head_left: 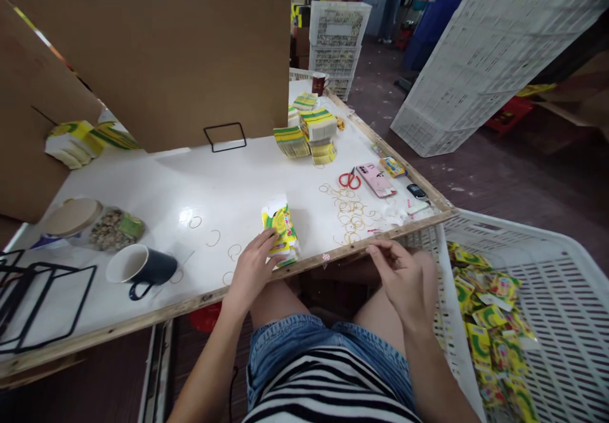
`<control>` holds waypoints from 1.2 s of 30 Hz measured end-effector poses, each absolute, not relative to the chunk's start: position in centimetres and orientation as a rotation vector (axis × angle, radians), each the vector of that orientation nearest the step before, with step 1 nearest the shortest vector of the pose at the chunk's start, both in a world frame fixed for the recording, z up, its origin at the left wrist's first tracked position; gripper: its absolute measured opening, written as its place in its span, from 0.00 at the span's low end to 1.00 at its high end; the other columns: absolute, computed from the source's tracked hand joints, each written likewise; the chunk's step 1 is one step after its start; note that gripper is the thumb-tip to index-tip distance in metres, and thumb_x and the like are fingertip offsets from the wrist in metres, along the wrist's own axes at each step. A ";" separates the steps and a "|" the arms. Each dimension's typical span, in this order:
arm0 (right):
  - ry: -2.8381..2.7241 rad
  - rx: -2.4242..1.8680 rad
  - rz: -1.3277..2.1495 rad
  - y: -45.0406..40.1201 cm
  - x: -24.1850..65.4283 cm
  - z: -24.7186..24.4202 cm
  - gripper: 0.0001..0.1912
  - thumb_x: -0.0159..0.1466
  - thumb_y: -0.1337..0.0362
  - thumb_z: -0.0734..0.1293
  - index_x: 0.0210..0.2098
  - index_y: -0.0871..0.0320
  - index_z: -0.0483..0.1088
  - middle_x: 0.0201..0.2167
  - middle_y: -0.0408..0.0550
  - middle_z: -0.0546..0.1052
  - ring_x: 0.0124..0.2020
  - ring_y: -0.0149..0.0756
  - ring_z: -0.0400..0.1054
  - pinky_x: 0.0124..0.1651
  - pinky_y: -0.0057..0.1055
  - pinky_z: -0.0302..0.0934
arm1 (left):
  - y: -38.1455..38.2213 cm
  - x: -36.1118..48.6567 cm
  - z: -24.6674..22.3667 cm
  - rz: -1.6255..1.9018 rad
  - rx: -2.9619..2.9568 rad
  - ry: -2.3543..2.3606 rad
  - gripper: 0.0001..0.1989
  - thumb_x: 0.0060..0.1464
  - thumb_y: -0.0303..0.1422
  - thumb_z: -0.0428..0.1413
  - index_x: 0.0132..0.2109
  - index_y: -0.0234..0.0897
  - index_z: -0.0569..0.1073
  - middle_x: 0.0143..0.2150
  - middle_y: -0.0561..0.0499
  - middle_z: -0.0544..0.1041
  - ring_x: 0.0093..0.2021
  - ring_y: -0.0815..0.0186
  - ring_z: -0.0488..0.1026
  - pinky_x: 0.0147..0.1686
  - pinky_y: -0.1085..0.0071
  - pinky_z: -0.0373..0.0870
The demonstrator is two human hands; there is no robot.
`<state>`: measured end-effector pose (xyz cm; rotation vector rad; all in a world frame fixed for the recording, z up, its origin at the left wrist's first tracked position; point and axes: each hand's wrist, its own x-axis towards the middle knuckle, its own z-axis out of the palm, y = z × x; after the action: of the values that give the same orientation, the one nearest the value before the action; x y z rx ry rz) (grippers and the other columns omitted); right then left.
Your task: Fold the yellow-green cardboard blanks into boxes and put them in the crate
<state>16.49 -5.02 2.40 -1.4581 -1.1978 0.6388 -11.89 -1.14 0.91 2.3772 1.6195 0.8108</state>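
My left hand is closed on the near end of a small stack of yellow-and-green printed packets, which lies by the table's front edge. Its fingers rest on the left side of the stack. My right hand is held over the front edge, thumb and fingers pinched together; whatever is between them is too small to make out. Just beyond it, many thin rubber bands are scattered on the white tabletop. Red-handled scissors and a pink phone lie behind the bands.
Bundled yellow-and-green packets stand at the back by a large cardboard panel. A dark mug and black wire racks are at left. A white basket holding yellow packets stands right. Stacked crates rise behind.
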 end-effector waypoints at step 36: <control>-1.688 -1.204 0.622 -5.5 13.2 3.5 0.23 0.61 0.61 0.70 0.56 0.49 0.69 0.49 0.51 0.75 0.44 0.43 0.68 0.48 0.40 0.65 | -4.2 -4.0 1.3 0.965 0.609 0.825 0.27 0.42 0.49 0.65 0.42 0.31 0.79 0.34 0.43 0.82 0.32 0.56 0.79 0.31 0.67 0.73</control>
<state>13.16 -5.45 3.49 -1.2035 -1.6883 0.6216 -4.00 -4.22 1.29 0.6088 0.8252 0.9649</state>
